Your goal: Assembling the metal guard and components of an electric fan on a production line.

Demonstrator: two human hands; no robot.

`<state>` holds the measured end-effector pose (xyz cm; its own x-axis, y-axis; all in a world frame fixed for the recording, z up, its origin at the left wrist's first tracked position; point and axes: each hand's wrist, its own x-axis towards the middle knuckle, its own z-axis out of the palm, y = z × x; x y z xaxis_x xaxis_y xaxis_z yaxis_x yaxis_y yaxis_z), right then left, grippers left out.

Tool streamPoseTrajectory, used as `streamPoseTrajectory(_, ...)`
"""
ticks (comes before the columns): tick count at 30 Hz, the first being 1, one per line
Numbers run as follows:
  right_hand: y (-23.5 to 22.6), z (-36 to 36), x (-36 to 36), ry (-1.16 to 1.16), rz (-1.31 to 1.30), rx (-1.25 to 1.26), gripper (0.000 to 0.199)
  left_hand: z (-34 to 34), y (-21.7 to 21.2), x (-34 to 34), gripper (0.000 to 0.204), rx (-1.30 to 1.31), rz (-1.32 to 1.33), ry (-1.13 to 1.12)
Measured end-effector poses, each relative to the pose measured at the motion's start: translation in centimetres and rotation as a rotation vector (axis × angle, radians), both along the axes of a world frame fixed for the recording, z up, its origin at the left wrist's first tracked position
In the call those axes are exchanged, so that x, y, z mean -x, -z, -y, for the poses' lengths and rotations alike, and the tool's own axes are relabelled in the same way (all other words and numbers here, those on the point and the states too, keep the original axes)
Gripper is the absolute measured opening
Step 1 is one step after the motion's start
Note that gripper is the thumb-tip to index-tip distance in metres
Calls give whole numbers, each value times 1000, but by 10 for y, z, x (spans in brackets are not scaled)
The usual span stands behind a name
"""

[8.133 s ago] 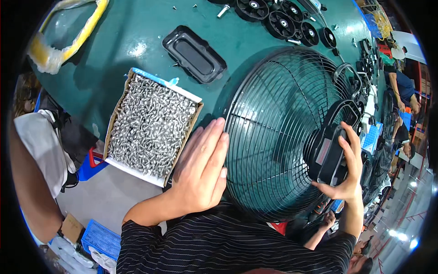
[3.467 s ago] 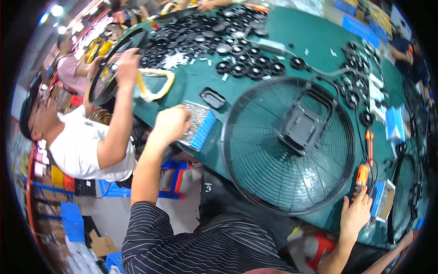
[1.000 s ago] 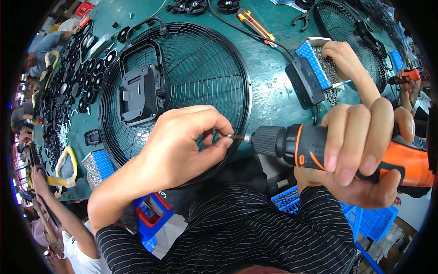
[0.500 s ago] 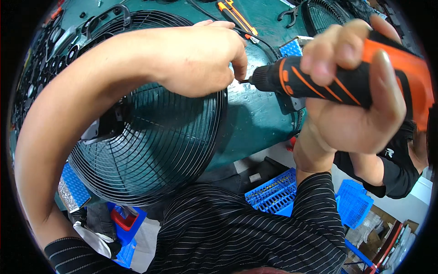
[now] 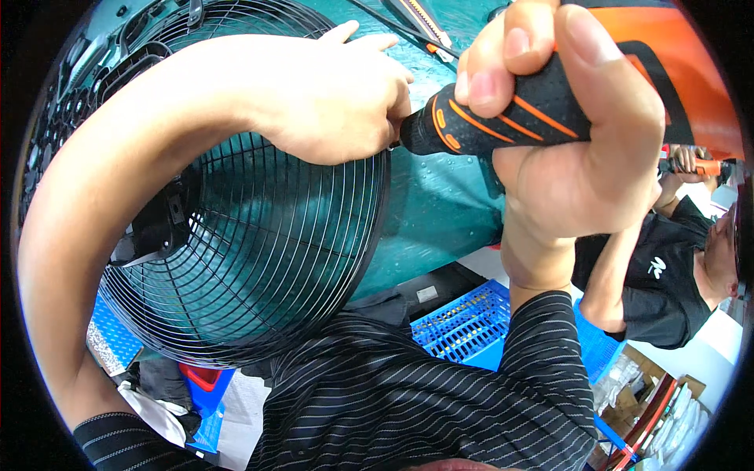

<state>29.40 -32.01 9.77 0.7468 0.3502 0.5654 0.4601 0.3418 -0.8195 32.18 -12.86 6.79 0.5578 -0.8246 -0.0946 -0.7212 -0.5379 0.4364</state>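
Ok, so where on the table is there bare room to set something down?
The mostly bare green tabletop below the drill, between the fan guard and right forearm, looks like your best spot. It's crowded at the drill's nose, beside the left hand, and at upper left, among black parts.

1 wire guard [image 5: 275,243], 2 power drivers [image 5: 514,114], 1 utility knife [image 5: 422,22].

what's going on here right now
A person's right hand holds an orange-and-black power screwdriver, its nose close to the left hand at the rim of a black wire fan guard on a teal table. Whether the left holds anything is hidden. To the right, a co-worker's hand holds an orange tool.
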Motion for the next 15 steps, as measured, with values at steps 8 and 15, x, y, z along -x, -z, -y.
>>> streamPoseTrajectory(8,-6,-17,10,-35,-34,16,42,-8,5,-1,32,42,-83,32)
streamPoseTrajectory(15,-11,-27,14,-86,-63,45,40,-13,-3,-7,33,141,-466,-58)
